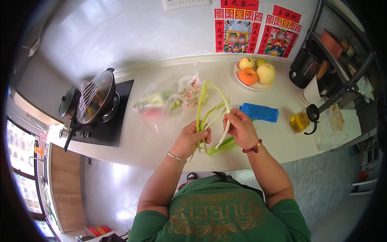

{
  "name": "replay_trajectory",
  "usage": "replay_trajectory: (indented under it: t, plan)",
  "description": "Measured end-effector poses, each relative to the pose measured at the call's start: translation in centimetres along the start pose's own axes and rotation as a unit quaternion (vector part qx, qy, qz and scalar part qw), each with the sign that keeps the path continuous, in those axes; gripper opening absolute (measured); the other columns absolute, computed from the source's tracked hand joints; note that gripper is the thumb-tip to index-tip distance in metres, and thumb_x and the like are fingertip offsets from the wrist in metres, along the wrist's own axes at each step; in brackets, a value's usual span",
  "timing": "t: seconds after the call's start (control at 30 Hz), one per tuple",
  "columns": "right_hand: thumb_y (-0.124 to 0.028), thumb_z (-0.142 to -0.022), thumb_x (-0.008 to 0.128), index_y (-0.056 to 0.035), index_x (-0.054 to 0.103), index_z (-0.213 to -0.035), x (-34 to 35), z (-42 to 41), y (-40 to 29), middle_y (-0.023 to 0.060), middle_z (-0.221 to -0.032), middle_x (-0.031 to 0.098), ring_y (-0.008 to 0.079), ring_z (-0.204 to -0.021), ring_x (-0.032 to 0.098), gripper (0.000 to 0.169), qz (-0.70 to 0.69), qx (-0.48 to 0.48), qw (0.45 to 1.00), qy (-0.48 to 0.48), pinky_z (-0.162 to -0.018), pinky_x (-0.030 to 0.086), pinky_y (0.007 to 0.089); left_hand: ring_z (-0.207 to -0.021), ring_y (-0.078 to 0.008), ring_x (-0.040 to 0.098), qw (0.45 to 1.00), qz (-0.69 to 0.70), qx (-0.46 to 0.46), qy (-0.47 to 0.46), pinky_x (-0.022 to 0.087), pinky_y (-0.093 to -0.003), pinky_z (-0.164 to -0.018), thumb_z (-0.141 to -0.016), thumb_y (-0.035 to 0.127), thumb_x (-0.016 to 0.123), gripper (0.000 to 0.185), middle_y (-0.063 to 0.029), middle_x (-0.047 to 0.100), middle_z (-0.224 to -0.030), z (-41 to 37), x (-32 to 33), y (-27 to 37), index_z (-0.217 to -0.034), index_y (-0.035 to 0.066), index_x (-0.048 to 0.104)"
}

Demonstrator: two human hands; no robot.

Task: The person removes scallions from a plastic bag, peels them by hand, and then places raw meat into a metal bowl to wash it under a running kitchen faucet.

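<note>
Both of my hands hold long green onions, whose green leaves arch up and bend over between them. My left hand, with a silver bangle at the wrist, is closed around the leafy part. The pale stem end is pinched between thumb and fingers of my right hand, which has a beaded bracelet. Beneath my right hand, more green stalks lie on the counter. Clear plastic bags with vegetables and with small brownish pieces lie beyond my left hand.
A lidded wok and a smaller lidded pot stand at the black cooktop on the left. A fruit plate, blue netting, a glass oil pot and a dark rack are on the right.
</note>
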State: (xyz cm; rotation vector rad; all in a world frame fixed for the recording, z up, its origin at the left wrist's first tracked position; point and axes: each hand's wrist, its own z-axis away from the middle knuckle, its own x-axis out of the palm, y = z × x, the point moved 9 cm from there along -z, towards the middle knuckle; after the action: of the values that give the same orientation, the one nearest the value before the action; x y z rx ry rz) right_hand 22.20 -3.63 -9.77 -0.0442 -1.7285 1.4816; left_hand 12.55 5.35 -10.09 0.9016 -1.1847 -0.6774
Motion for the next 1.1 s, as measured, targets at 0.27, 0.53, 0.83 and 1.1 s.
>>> replay_trajectory:
  t: [0.27,0.53,0.83,1.1]
  plan:
    - [-0.025,-0.089,0.049,-0.0052,0.058,-0.086,2.8,1.1,2.1,-0.0042,-0.068,0.051,0.0055,-0.057,0.049,0.022,0.083,0.081,0.990,-0.085,-0.055,0.041,0.0180,-0.051,-0.0109,0.037,0.988,0.155,0.000,-0.012,0.030,-0.0258,-0.050,-0.078,0.011,0.059,0.020,-0.0033,0.046,-0.066,1.2,0.9,-0.3,-0.093,0.002,0.050]
    - [-0.023,-0.081,0.056,-0.0035,0.059,-0.082,6.6,2.6,-0.3,0.0085,-0.070,0.060,0.0217,-0.065,0.058,0.019,0.489,-0.091,0.857,-0.136,-0.057,0.046,0.0327,-0.061,-0.0126,0.051,0.994,0.054,0.002,0.098,0.043,-0.0255,-0.057,-0.078,0.010,0.063,0.026,-0.0057,0.056,-0.077,2.0,-0.2,-0.9,-0.098,-0.001,0.051]
    - [-0.024,-0.077,0.058,-0.0049,0.057,-0.074,6.6,3.4,-1.7,0.0102,-0.069,0.057,0.0297,-0.064,0.055,0.019,0.551,-0.180,0.806,-0.118,-0.057,0.043,0.0380,-0.064,-0.0131,0.055,0.982,0.088,0.101,0.133,0.046,-0.0249,-0.058,-0.080,0.009,0.060,0.016,-0.0068,0.057,-0.081,2.3,-0.7,0.1,-0.092,0.003,0.053]
    - [-0.013,-0.080,0.055,-0.0043,0.061,-0.084,4.8,3.9,-0.2,0.0076,-0.066,0.056,0.0195,-0.058,0.053,0.011,0.438,-0.041,0.887,-0.140,-0.054,0.042,0.0299,-0.059,-0.0142,0.054,0.975,0.131,0.121,0.129,0.045,-0.0255,-0.055,-0.081,0.009,0.058,0.011,-0.0082,0.058,-0.077,2.3,-0.9,1.6,-0.088,0.001,0.055]
